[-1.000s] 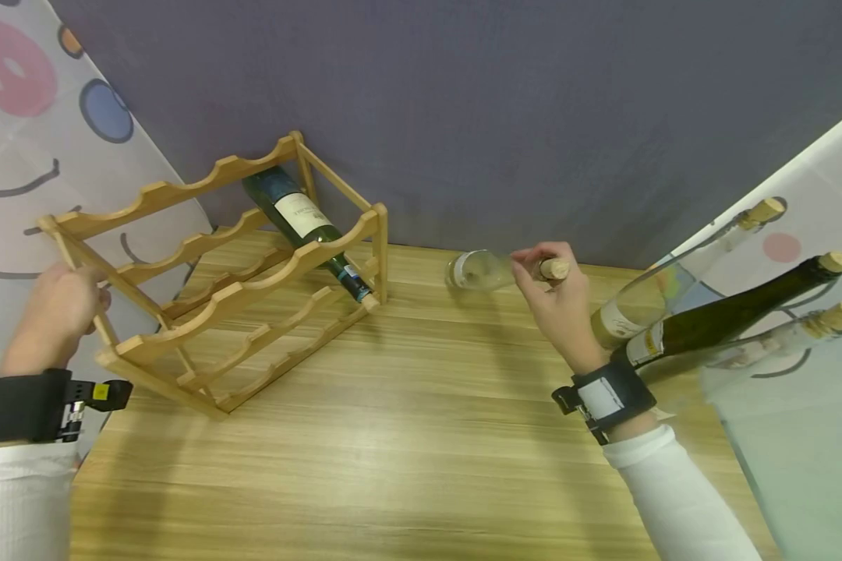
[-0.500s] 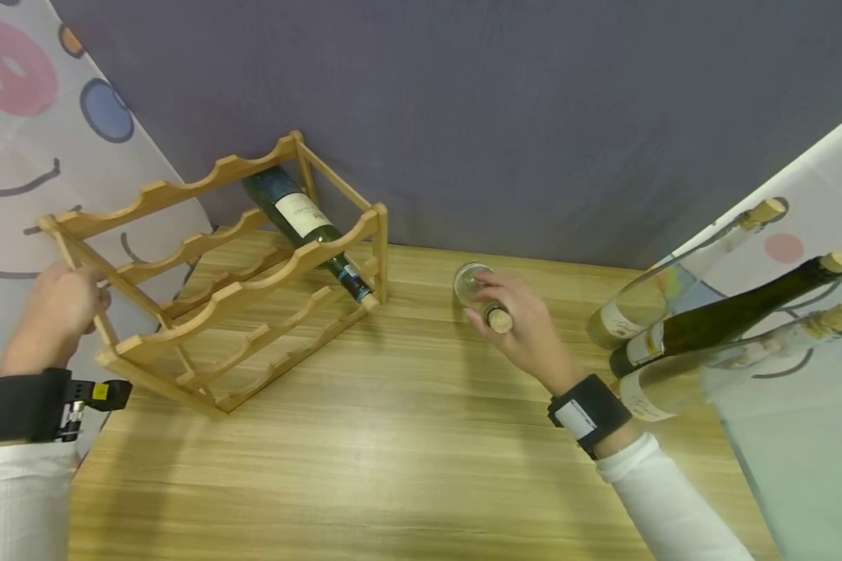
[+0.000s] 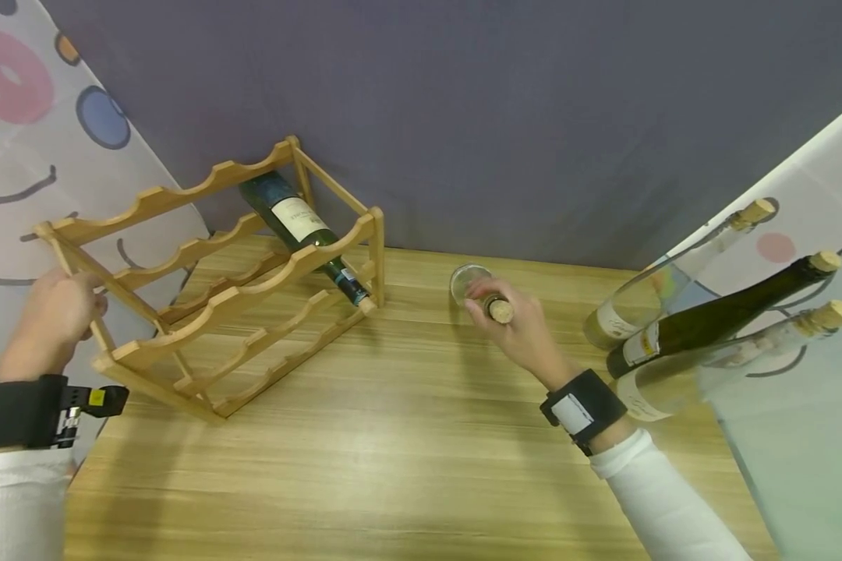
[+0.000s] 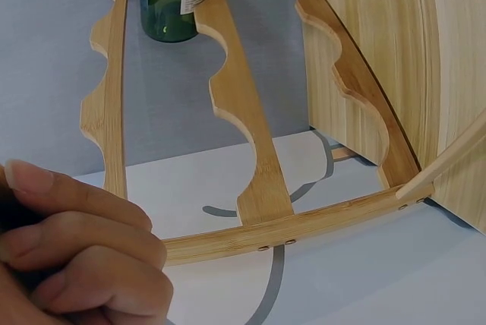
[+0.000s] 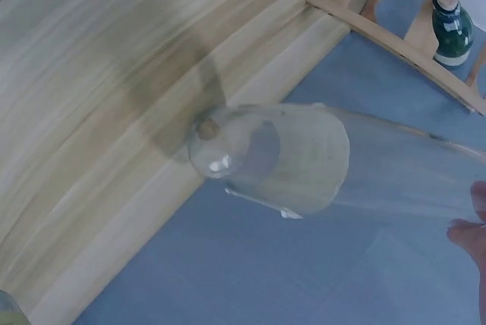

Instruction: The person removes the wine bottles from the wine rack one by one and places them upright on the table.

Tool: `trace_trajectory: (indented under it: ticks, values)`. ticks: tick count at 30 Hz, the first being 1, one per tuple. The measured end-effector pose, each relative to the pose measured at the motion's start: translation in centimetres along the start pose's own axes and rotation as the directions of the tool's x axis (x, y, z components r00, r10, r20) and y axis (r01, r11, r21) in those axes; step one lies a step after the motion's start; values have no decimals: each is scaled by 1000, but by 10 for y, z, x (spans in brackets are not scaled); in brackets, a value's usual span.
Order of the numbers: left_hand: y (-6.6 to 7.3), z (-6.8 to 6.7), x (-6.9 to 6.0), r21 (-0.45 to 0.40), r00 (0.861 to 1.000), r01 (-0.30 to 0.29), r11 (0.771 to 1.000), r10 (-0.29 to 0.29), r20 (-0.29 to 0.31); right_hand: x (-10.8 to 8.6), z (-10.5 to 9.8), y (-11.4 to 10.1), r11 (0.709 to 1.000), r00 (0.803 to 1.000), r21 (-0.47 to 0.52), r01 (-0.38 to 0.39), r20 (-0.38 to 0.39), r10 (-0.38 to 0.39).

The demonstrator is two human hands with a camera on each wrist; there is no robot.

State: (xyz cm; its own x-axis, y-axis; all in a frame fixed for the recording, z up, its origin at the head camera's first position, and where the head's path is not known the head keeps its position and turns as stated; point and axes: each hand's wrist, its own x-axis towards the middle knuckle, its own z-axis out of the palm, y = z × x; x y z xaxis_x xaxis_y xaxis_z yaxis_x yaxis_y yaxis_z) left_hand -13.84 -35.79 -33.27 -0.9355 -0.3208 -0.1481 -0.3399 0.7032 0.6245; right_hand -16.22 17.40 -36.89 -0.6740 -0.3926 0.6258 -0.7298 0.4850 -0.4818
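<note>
My left hand [image 3: 52,315] grips the left side rail of a wooden wine rack [image 3: 235,296], with its fingers [image 4: 106,279] curled in the left wrist view. A green wine bottle [image 3: 300,218] lies in the rack's upper tier at the right end, its corked neck toward me. My right hand [image 3: 519,327] holds a clear glass bottle [image 3: 465,279] by the neck, right of the rack; its cork [image 3: 501,312] shows above the fingers. In the right wrist view the clear bottle [image 5: 304,158] has a pale label, and its base is close to the tabletop; contact is hard to tell.
Three corked bottles stand on the right: a clear one [image 3: 613,321], a dark green one [image 3: 702,323] and another clear one [image 3: 649,393]. A grey wall panel [image 3: 463,140] rises behind the wooden table [image 3: 365,452]. Patterned sheets flank both sides.
My right hand has moved left and slightly down, bringing the clear bottle from a strong tilt to nearly upright. The left hand keeps its hold on the rack.
</note>
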Motion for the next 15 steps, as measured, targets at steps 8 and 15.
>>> trace_trajectory:
  ticks: [8,15]
  values:
    - [0,1,1,3,1000,-11,1000,11,3,9,-5,-4,999,998,-25,-44,-41,43]
    - [-1,2,2,7,1000,-21,1000,20,7,18,-10,-6,999,995,-13,-34,-93,32]
